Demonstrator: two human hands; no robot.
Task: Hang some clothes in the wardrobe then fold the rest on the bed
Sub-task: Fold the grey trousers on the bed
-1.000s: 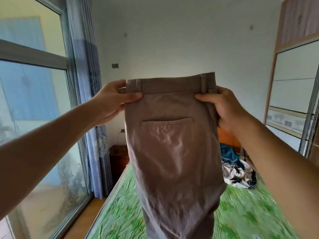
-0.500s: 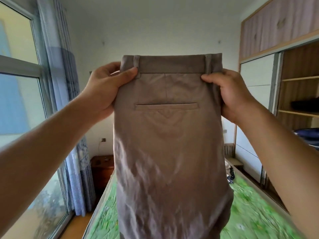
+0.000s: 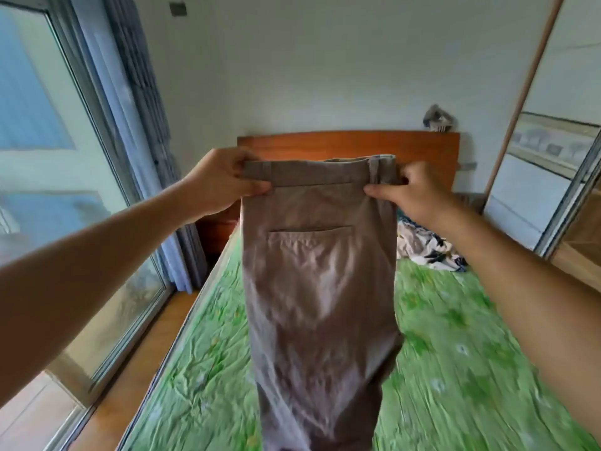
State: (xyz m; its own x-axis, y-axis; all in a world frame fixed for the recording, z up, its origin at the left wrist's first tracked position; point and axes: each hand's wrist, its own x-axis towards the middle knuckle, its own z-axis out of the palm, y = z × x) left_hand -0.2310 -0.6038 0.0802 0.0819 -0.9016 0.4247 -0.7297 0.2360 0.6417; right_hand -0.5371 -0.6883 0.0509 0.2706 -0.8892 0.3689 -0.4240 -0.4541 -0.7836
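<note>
1. The trousers [image 3: 320, 288] hang in the air over the bed [image 3: 455, 369], held up by the waistband with the back pocket facing the camera. The legs drop out of view at the bottom edge.
2. The left hand [image 3: 218, 185] pinches the left waistband corner, thumb in front and fingers behind. The right hand [image 3: 419, 196] pinches the right corner by a belt loop in the same way. Both hold cloth and nothing else.
3. Handling, as I judge it: the cloth is soft and limp and light enough for two pinches. It sags and swings freely, so it will not keep a shape unless it is laid flat.
4. The waistband is the stiffest part, doubled and stitched, so it gives the surest hold. For a lengthwise fold, the two corners could be brought together.
5. The cloth looks like a matte grey-brown woven cotton, creased across the seat and thighs. It does not look slippery or fragile.
6. The bed's sheet is green, patterned and wrinkled, and it is blurred in the head view.
7. A reddish wooden headboard [image 3: 351, 144] stands behind the trousers.
8. A crumpled pile of clothes [image 3: 426, 249] lies near the head of the bed, to the right of the trousers.
9. The wardrobe [image 3: 546, 177] stands at the right with pale sliding panels. A window [image 3: 48, 157] and a blue curtain [image 3: 143, 125] are at the left.
</note>
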